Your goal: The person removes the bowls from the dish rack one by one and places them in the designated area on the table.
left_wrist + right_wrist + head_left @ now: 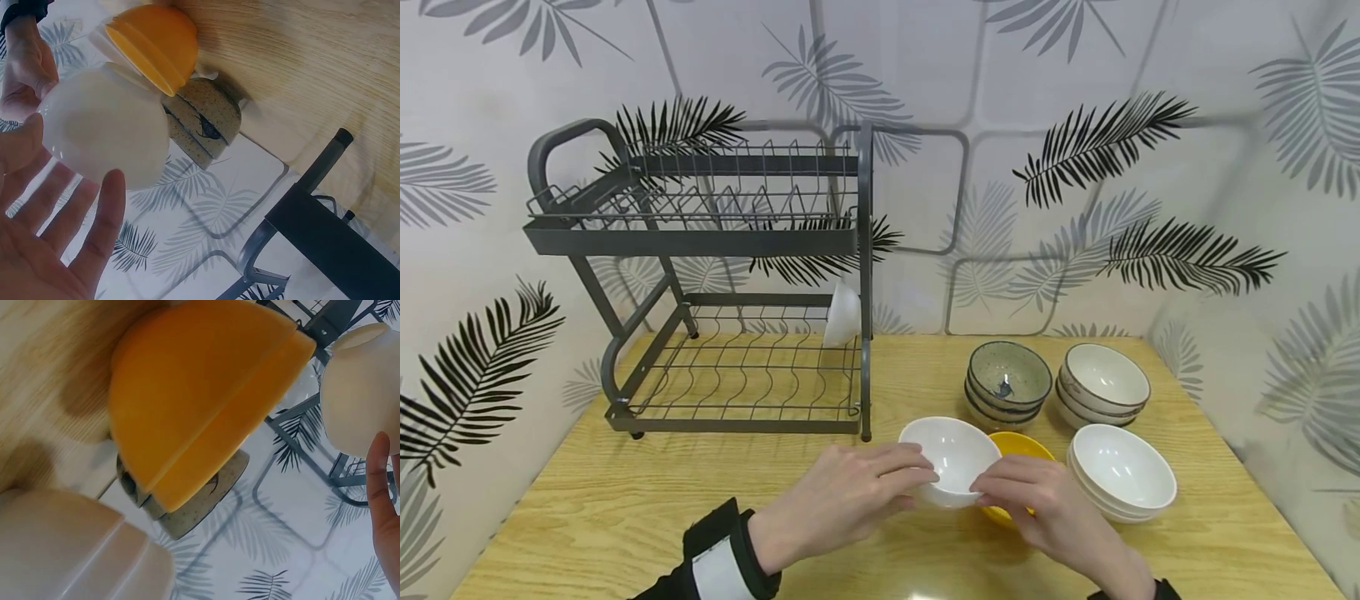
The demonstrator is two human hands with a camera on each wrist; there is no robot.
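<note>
Between my two hands a white bowl [952, 458] is held above the table, its mouth facing up and towards me. My left hand [857, 492] grips its left side, fingers over the rim; the left wrist view shows the thumb on the white bowl [106, 128] and the fingers spread beneath. At the right side of the rim, my right hand [1041, 508] pinches the bowl. Yellow bowls [1018, 450], stacked, stand just behind and partly under the right hand. In the right wrist view the yellow bowls [206, 394] fill the middle.
A dark two-tier dish rack [700, 242] stands at the back left, with one white bowl [842, 315] tilted on its lower tier. Stacks of speckled grey bowls [1009, 375], brown-rimmed bowls [1105, 379] and white bowls [1123, 471] stand on the right of the wooden table [625, 500].
</note>
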